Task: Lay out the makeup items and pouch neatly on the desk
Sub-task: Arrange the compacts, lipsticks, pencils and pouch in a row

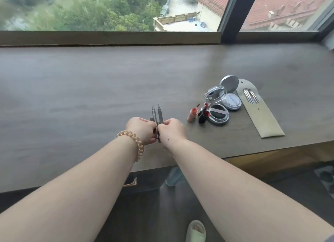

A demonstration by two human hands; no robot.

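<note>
While most of the grey-brown wood-grain worktop (pixel 90 90) sits bare on the left, the action is right in the middle. Left hand (pixel 142 129), the one with the beige spiral hair tie (pixel 134 142) on its wrist, and right hand (pixel 171 129) are both curled tight around two slim grey pencil-style liners (pixel 157 113), knuckles nearly touching, pointed tips aimed at the far side. Can't really tell if each hand has its own pencil or both are pinching the pair together.

Moving right, there's a small peach lip gloss tube (pixel 190 115) and a dark red lipstick (pixel 202 115), both open by the look of it, just beside a black round compact (pixel 218 114) with its clear lid flipped up. Behind that is a white cushion compact (pixel 232 101) with a silver mirror lid open. Furthest right, a long beige flat pouch (pixel 262 113) lies diagonally with a few metal-handled brushes (pixel 250 96) poking out of its window.

My guess on risks: those liners are round, so set down carelessly they could roll toward the near edge and drop. The uncapped tips could also smear the worktop or snap if pressed down. And the pouch's near corner sits pretty close to the edge, so a sleeve-less elbow nudge might knock it off.
</note>
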